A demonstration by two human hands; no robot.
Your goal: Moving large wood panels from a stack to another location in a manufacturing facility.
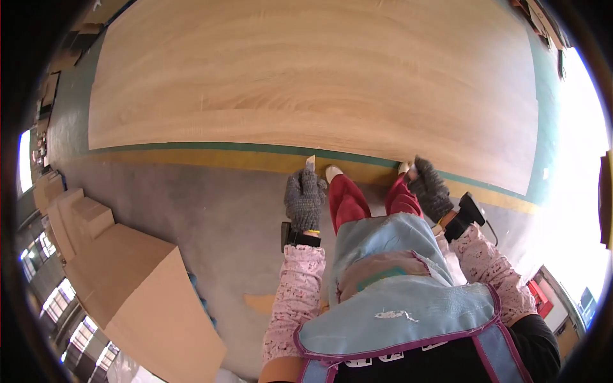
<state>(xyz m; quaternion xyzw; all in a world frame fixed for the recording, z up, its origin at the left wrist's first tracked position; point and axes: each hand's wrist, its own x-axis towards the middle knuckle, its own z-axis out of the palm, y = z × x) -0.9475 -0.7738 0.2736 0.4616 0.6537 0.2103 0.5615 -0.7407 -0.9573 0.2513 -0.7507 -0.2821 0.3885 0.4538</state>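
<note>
One large sheet of light wood veneer (306, 76) lies flat on the floor (211, 210), filling the far half of the view, its near edge running along a green and yellow painted stripe (191, 153). Just at that near edge the left hand (304, 196), in a grey knitted glove, pinches a small pale scrap (311, 162) between its fingertips, so its grip is closed on that piece, which sticks up right beside the sheet's border. The right hand (429, 189), gloved the same way, reaches down to the sheet's near edge a little further right; its fingers are curled, but whether they hold anything cannot be told. Between the two hands are the person's red trouser legs (348, 201) and pale shoe tips, which stand on the yellow stripe just short of the sheet. Pink patterned sleeves cover both forearms, with a black band on each wrist, and a light blue apron (396, 300) with purple trim hangs in the near middle. To the near left, well apart from the hands, stand stacked brown cardboard boxes (128, 281), and a small tan scrap (260, 302) lies on the grey floor beside the left sleeve.
</note>
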